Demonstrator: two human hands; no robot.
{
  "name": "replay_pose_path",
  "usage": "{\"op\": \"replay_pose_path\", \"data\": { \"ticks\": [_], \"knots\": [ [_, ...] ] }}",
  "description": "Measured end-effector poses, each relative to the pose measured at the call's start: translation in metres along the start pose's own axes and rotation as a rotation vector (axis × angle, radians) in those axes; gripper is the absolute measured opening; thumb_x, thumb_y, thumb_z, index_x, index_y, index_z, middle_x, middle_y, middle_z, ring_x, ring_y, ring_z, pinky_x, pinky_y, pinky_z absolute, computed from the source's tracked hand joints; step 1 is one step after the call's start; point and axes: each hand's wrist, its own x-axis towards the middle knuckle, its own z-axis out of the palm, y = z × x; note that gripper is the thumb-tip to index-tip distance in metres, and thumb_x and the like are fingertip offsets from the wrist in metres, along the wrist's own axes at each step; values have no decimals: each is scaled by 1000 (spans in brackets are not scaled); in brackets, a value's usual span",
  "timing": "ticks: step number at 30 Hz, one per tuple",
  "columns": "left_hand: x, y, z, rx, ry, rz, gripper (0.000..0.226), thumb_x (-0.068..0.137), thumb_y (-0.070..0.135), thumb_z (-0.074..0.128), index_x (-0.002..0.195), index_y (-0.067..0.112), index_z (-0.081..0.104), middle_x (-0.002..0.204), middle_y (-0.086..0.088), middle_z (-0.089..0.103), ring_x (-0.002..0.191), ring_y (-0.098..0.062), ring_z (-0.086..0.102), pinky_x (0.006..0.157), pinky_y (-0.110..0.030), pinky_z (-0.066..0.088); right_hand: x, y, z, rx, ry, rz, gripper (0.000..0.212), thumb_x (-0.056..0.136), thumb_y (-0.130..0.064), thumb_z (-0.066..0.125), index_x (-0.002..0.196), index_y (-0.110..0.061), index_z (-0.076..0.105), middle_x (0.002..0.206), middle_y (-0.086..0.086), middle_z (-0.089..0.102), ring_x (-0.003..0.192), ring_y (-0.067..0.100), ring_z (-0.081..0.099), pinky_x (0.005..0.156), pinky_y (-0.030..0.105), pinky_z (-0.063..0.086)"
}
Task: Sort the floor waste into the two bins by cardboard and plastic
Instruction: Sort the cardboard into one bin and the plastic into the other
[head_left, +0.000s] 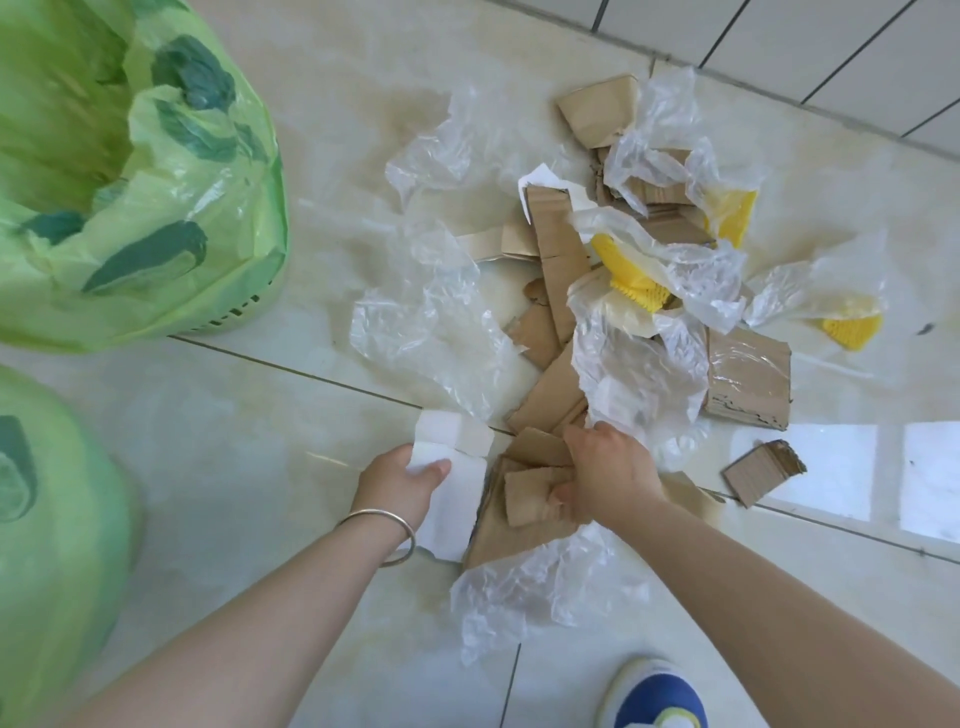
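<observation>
A heap of brown cardboard scraps (748, 379), clear plastic film (431, 322) and yellow foam netting (636, 280) lies on the tiled floor. My left hand (400, 480) grips the edge of a white-faced cardboard piece (454, 483) at the heap's near side. My right hand (608, 475) is curled around several small brown cardboard pieces (530, 496) beside it, with clear film touching its knuckles. Two bins lined with green bags stand to the left: one at the upper left (156, 218), one at the lower left (57, 519).
More clear film (535, 587) lies just in front of my wrists. A loose cardboard scrap (761, 470) sits to the right. My blue and white shoe (657, 696) is at the bottom. A tiled wall (831, 52) rises behind the heap.
</observation>
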Motion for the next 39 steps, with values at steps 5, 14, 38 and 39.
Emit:
{"op": "replay_pose_path", "data": {
  "ticks": [5, 14, 38, 39],
  "knots": [
    [-2, 16, 1, 119, -67, 82, 34, 89, 33, 58, 113, 9, 59, 123, -12, 61, 115, -30, 55, 88, -31, 42, 0, 16, -9, 263, -124, 96, 35, 66, -38, 78, 65, -18, 50, 71, -3, 48, 70, 16, 51, 52, 24, 37],
    [1, 63, -20, -151, -152, 246, 5, 89, 15, 61, 92, 16, 64, 85, 1, 66, 79, -19, 61, 62, -20, 44, -17, 65, -20, 873, -128, 224, 18, 66, -17, 83, 76, -18, 68, 78, 6, 69, 65, 17, 62, 62, 30, 53],
    [-11, 70, -9, -102, -160, 394, 17, 84, 19, 67, 98, 10, 64, 94, -8, 71, 82, -22, 62, 80, -40, 52, -4, -1, -64, 1063, 26, -2, 9, 84, -22, 66, 90, -18, 61, 71, -4, 59, 57, 11, 57, 45, 12, 49],
    [-8, 67, -11, -94, -130, 393, 16, 84, 20, 67, 98, 13, 63, 91, -5, 70, 82, -22, 62, 78, -38, 51, -3, -4, -58, 1163, 32, 65, 15, 88, -29, 61, 92, -15, 62, 71, 0, 62, 58, 16, 60, 54, 21, 56]
  ]
}}
